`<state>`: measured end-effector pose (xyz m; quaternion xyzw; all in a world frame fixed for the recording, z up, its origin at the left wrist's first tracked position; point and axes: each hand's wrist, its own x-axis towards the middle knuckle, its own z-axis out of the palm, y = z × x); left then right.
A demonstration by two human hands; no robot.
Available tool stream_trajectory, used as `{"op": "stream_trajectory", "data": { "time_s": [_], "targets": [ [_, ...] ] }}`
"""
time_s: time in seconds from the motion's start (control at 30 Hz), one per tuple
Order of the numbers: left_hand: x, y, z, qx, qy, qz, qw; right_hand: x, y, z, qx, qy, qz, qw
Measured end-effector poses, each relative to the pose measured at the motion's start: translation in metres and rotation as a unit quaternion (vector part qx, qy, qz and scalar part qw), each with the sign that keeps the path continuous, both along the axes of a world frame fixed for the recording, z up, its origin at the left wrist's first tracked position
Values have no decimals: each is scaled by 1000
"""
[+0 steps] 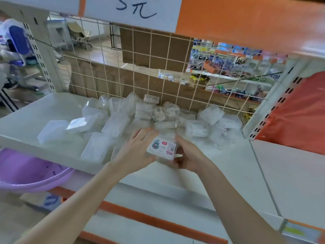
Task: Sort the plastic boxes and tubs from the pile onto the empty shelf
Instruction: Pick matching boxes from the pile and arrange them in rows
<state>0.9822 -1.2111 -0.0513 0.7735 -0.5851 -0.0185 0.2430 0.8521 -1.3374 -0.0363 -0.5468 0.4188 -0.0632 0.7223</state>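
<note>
Head view: white shelf (35,117) spans the frame w/ a wire grid back (140,67) behind it, brown cardboard showing thru the grid. Pile of clear plastic boxes and tubs (121,120) sits mid-shelf, heaped against the grid and spreading from ctr toward 3 o'clock. A few flat boxes lie loose at the pile's 9 o'clock side. Purple basin (26,171) at 8 o'clock, below the shelf edge. Paper sign (133,9) at 12 o'clock, handwritten in blue.

Left hand (135,148) reaches in from 7 o'clock, its fingers straight and spread, released, palm against the left side of a labelled box (162,146). Right hand (190,155) comes from 5 o'clock, fingers curled round that box's right and lower side, grasping it. The box is at the pile's front edge, just past ctr toward 6 o'clock, white label up. Two round tubs (159,113) lie on their sides at its 12 o'clock.
</note>
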Motion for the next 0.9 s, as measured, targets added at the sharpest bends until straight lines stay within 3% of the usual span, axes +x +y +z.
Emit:
{"op": "stream_trajectory", "data": {
  "time_s": [0.17,0.27,0.4,0.53,0.6,0.73,0.9],
  "targets": [
    [-6,-7,2,31,-16,-61,998,-13,9,-2,-16,8,-40,999],
    [-11,-8,0,42,-26,-74,996,-23,15,-3,-178,47,-30,982],
    [-15,-12,-1,58,-34,-84,994,-38,20,-14,-419,4,14,908],
    [-21,-14,-1,52,-22,-85,995,-43,19,-24,-550,47,130,824],
    [-23,-13,0,51,-18,-88,995,-41,20,-26,-572,59,120,809],
    [-17,-6,0,38,-26,-71,996,-34,22,-35,-566,64,96,817],
    [-2,18,-8,46,-58,33,997,-24,26,-53,-530,147,2,835]
  ]
}}
